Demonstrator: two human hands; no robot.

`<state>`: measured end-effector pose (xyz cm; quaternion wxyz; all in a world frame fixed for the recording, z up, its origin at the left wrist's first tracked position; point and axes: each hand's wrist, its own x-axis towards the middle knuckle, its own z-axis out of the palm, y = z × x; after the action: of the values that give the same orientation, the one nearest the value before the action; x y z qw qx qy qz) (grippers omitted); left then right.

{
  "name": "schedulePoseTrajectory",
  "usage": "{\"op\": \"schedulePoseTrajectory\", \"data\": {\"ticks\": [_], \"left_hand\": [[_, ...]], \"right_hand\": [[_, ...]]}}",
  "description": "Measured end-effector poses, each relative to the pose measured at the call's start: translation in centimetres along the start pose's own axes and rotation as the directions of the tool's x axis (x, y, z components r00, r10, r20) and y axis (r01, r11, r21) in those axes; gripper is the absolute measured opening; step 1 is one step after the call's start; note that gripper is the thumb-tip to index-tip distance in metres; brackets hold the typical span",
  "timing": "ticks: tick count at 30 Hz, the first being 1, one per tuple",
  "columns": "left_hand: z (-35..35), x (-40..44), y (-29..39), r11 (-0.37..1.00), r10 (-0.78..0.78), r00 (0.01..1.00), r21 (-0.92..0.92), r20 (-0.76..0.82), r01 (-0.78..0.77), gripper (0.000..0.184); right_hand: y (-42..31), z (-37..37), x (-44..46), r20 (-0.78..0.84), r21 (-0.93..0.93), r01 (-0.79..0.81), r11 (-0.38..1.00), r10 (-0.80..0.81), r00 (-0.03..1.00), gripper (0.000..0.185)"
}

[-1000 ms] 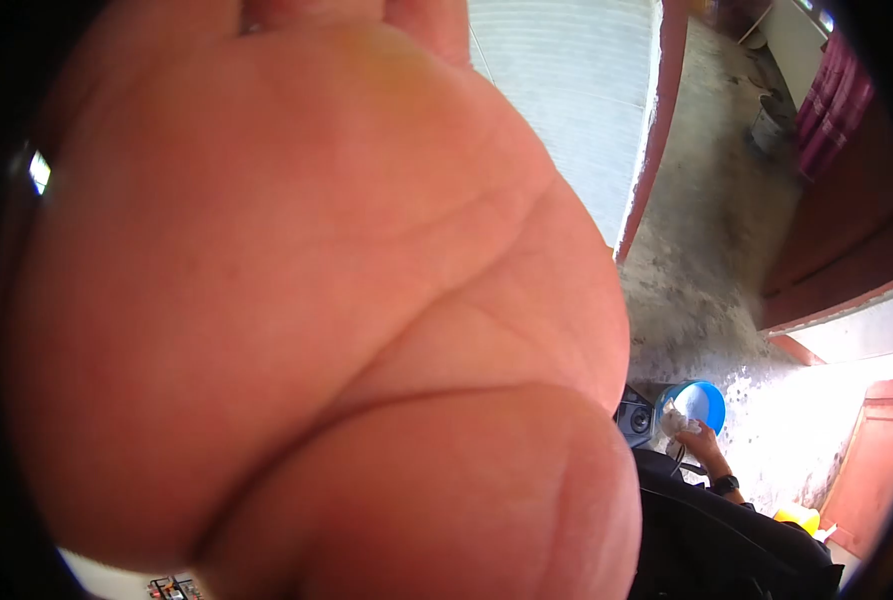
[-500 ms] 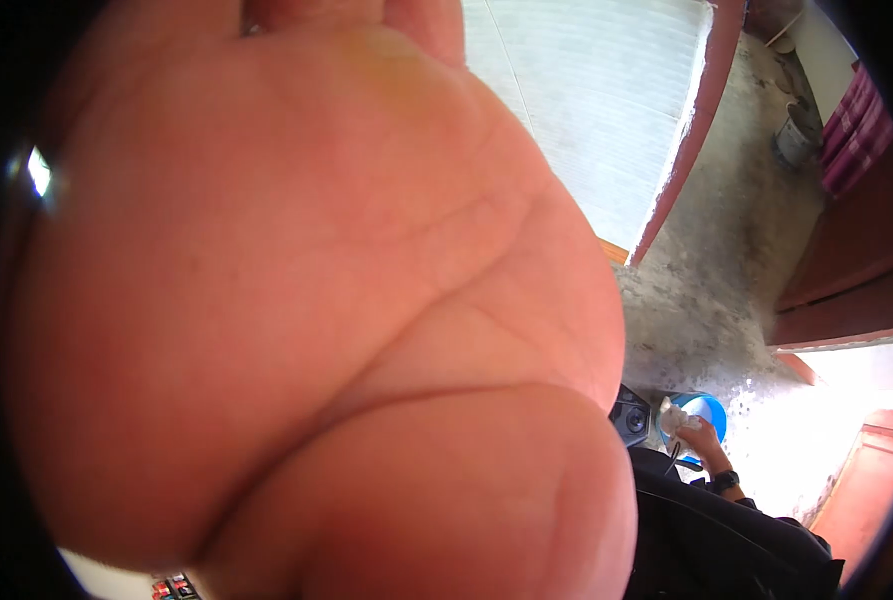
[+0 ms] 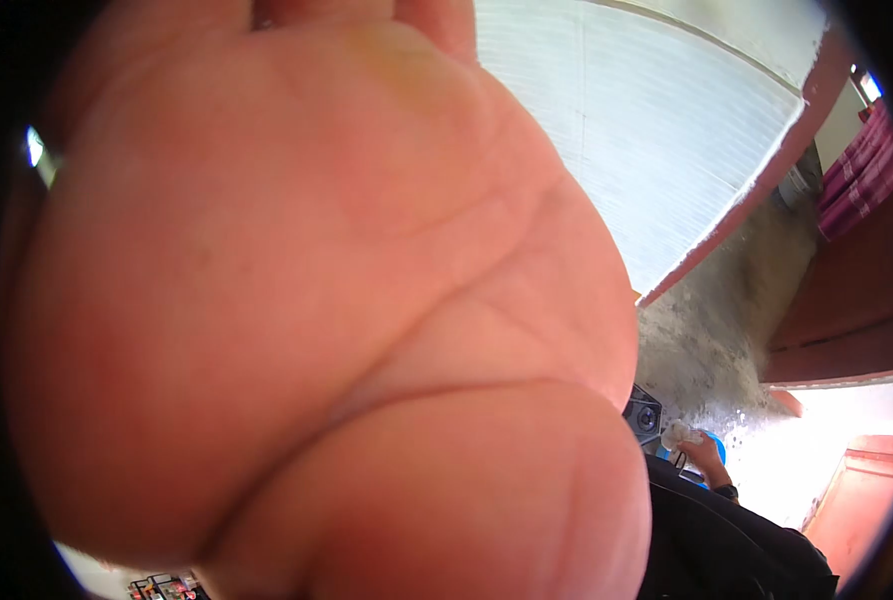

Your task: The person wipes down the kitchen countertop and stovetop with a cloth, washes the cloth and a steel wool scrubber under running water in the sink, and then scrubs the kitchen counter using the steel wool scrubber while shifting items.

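Note:
My left hand (image 3: pixel 366 270) fills most of the view, its palm pressed close to the lens. Only the bases of its fingers show at the top edge, stretched upward, and I see nothing held in it. Far smaller, at the lower right, my right hand (image 3: pixel 706 456) wears a dark watch (image 3: pixel 726 491). Its fingers close on a crumpled whitish cloth (image 3: pixel 678 436). Just beyond it, partly hidden by the hand and cloth, is a blue bucket (image 3: pixel 719 447). A dark box with a round disc (image 3: pixel 647 417) stands to the left of the cloth.
A large white ribbed panel (image 3: pixel 656 130) with a reddish edge leans across the upper right. Behind it lie grey concrete floor (image 3: pixel 706 320), a purple curtain (image 3: pixel 866 165) and a brown-red surface (image 3: pixel 846 290). Black clothing (image 3: pixel 726 540) covers the bottom right.
The view has tilted: the white panel shows more and sits farther right. The bucket appears lower and more covered by my right hand. My left palm stays over the lens.

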<state>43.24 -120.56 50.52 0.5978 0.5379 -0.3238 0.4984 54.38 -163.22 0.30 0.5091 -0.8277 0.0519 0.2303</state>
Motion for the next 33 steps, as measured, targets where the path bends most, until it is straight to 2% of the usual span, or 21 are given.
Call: {"op": "schedulePoseTrajectory", "data": {"ticks": [6, 9, 13, 14, 18, 23, 24, 27, 30, 33], "left_hand": [[2.1, 3.8, 7.1, 0.994, 0.036, 0.999, 0.1, -0.016, -0.034, 0.059], [8.0, 1.9, 11.5, 0.986, 0.06, 0.998, 0.16, -0.02, -0.056, 0.059], [10.7, 0.5, 15.8, 0.972, 0.089, 0.994, 0.225, -0.064, -0.073, 0.059], [9.8, 0.6, 16.2, 0.969, 0.093, 0.993, 0.238, -0.076, -0.073, 0.059], [11.5, -0.3, 19.2, 0.948, 0.127, 0.986, 0.304, -0.107, -0.089, 0.059], [11.0, -3.1, 21.0, 0.94, 0.156, 0.978, 0.326, -0.135, -0.105, 0.059], [10.6, -3.8, 21.1, 0.942, 0.154, 0.978, 0.32, -0.142, -0.102, 0.059], [8.2, -6.0, 19.4, 0.945, 0.158, 0.975, 0.311, -0.157, -0.104, 0.059], [6.7, -8.3, 17.5, 0.944, 0.159, 0.973, 0.316, -0.166, -0.1, 0.059], [5.9, -10.2, 15.2, 0.939, 0.153, 0.971, 0.334, -0.183, -0.085, 0.059]], "right_hand": [[-5.6, -1.1, -1.8, 0.04, -0.254, 0.152, 0.955, -0.147, 0.988, 0.048], [-2.8, -5.4, -1.6, 0.24, -0.009, 0.197, 0.98, -0.189, 0.952, 0.055], [-1.0, -7.8, -1.3, 0.311, -0.099, 0.21, 0.973, -0.17, 0.935, 0.053], [-0.6, -6.1, 0.7, 0.275, -0.2, 0.285, 0.937, -0.225, 0.935, 0.047], [-8.2, -7.3, -1.9, 0.394, -0.238, 0.347, 0.907, -0.237, 0.888, 0.046], [-8.7, -6.6, -0.3, 0.41, -0.176, 0.323, 0.93, -0.229, 0.883, 0.045], [-10.3, -6.7, -2.3, 0.395, -0.2, 0.358, 0.912, -0.259, 0.881, 0.046], [-2.2, -4.8, 6.2, 0.23, -0.299, 0.4, 0.866, -0.342, 0.911, 0.051], [-6.5, -4.2, 2.1, 0.39, -0.224, 0.274, 0.935, -0.172, 0.905, 0.064], [-6.0, -3.2, 4.2, 0.373, -0.45, 0.324, 0.832, -0.154, 0.915, 0.074]]}}
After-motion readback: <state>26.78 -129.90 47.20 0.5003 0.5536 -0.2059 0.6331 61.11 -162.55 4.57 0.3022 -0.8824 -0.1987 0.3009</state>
